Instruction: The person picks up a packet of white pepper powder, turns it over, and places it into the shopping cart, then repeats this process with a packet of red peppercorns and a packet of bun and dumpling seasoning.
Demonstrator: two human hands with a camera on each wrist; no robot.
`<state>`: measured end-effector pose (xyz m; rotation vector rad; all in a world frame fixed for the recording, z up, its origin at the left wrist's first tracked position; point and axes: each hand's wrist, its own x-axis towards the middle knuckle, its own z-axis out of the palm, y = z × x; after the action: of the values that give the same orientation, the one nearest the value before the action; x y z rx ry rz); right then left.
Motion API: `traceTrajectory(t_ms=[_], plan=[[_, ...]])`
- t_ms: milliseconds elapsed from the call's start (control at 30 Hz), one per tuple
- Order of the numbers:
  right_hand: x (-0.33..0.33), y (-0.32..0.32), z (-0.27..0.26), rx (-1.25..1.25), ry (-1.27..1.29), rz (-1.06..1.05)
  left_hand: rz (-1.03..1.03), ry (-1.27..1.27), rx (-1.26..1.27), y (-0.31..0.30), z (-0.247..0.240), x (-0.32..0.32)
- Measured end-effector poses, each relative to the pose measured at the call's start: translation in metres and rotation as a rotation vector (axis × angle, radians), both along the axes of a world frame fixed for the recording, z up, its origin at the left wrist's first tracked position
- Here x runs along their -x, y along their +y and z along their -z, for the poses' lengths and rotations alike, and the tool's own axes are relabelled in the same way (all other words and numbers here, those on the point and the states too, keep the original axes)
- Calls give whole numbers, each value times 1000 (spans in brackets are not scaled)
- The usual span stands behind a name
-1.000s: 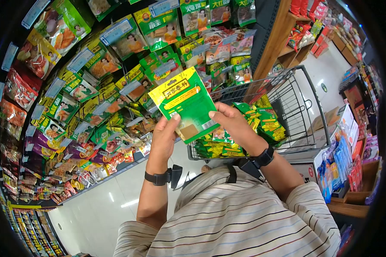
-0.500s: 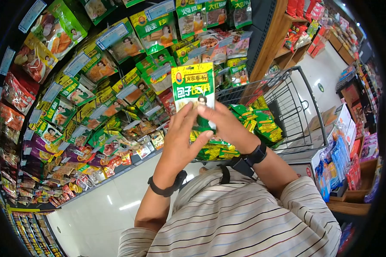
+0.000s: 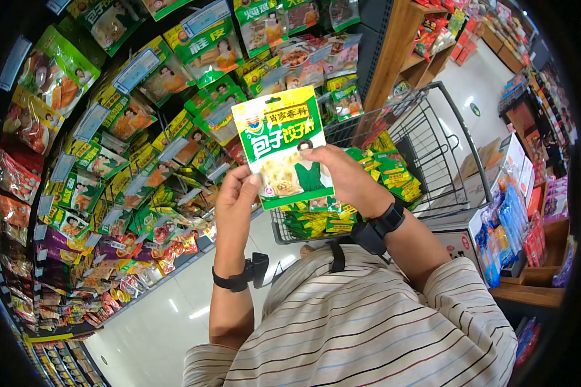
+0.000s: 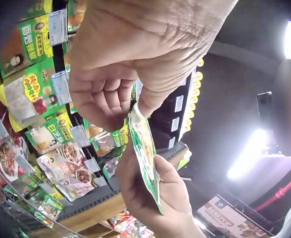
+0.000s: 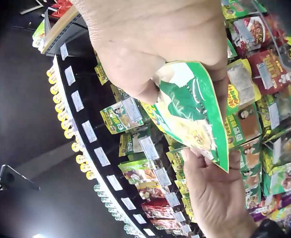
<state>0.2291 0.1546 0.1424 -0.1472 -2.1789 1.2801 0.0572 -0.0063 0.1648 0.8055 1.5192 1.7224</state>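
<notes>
A flat seasoning packet (image 3: 283,151) in green, yellow and white is held upright before the chest, its printed front facing the head camera. My left hand (image 3: 235,200) pinches its lower left edge, thumb on the front. On the right edge, my right hand (image 3: 350,179) grips it with the thumb lying across the front and the other fingers hidden behind. In the left wrist view the packet (image 4: 146,156) appears nearly edge-on between both hands. Its picture of a person in green shows beneath the right thumb in the right wrist view, where the left hand (image 5: 216,191) holds the opposite edge.
A wire shopping cart (image 3: 440,103) stands just beyond the right hand, with many green and yellow packets (image 3: 394,171) inside. Shelves of hanging packets (image 3: 203,48) with price tags (image 3: 135,69) curve along the left. Boxes (image 3: 455,242) and plastic-wrapped goods (image 3: 502,229) sit at the right.
The packet has been flipped from its text-covered back to its picture front. The left hand reached across its lower part midway, then moved back to the left edge. The head view shifted slightly.
</notes>
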Motion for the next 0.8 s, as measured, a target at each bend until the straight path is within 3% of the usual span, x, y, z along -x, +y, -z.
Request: traceTrajectory(t_ms=[167, 233, 300, 500, 667, 800], plan=[[4, 11, 28, 677, -2, -123, 55, -32, 5, 11, 3, -5], [6, 6, 11, 931, 11, -126, 45, -40, 10, 13, -1, -9], [7, -8, -42, 1273, -14, -115, 32, -36, 11, 13, -1, -9], [20, -3, -23, 972, 2, -25, -23, 152, 17, 7, 2, 9], [28, 0, -59, 921, 10, -105, 92, -19, -95, 5, -33, 13], [34, -7, -98, 860, 39, -175, 59, 15, -119, 3, -64, 16]])
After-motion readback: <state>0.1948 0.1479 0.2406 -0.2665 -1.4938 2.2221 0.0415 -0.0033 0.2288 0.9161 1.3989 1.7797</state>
